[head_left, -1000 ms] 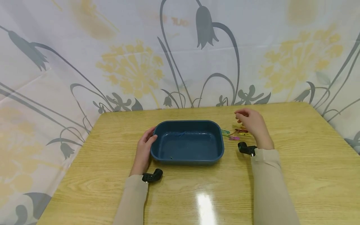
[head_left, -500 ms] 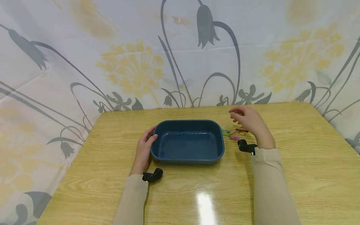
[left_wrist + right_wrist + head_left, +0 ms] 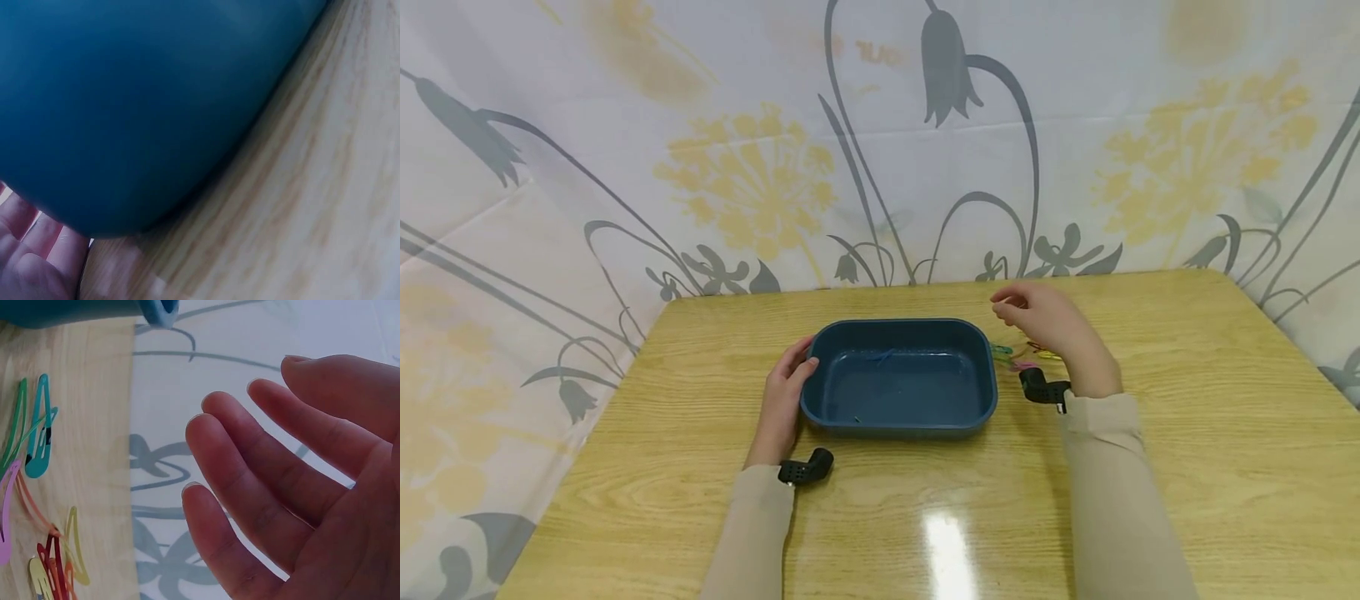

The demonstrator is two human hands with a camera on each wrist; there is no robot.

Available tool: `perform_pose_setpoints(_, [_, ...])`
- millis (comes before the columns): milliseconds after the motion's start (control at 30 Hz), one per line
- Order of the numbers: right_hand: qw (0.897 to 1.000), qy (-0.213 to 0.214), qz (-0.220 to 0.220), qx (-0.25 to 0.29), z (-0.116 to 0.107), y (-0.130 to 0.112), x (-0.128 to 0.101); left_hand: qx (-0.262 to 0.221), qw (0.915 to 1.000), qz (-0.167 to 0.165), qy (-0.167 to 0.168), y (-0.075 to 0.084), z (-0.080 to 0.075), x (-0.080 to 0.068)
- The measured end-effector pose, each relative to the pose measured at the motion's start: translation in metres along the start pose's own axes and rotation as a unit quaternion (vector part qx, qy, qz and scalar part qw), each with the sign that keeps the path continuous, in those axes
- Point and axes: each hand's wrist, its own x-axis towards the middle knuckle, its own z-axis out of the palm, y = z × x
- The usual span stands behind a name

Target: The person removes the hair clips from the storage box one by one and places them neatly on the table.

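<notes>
A dark blue tray [image 3: 898,324] sits mid-table, with a thin blue item [image 3: 880,358] on its floor near the back wall. My left hand [image 3: 796,368] grips the tray's left end, thumb on the rim; the left wrist view shows only the tray wall [image 3: 125,94] and my palm [image 3: 28,265]. My right hand [image 3: 1009,310] hovers empty, fingers relaxed, above several coloured hair clips [image 3: 1026,357] lying just right of the tray. In the right wrist view the right hand [image 3: 240,434] is spread, with a teal clip [image 3: 39,428] and a yellow clip [image 3: 74,547] below.
The wooden table [image 3: 1187,433] has bare surface in front and to the right. A flowered curtain [image 3: 880,150] hangs close behind its far edge. Black wrist cameras [image 3: 806,469] sit on both sleeves.
My right hand has drifted left from over the clips toward the tray's right back corner, still empty. The left hand and tray have not moved.
</notes>
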Motion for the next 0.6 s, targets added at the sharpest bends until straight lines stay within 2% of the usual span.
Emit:
perform_pose_setpoints(333, [0.999,0.010,-0.017,-0.038,0.006,-0.015,0.003,-0.008,0.9999,0.009,0.002,-0.001,-0.001,0.000])
perform_pose_setpoints(600, [0.998,0.023,-0.043,-0.044,0.009,-0.026,0.002,-0.004,0.9999,0.015,-0.005,-0.001,0.000,0.000])
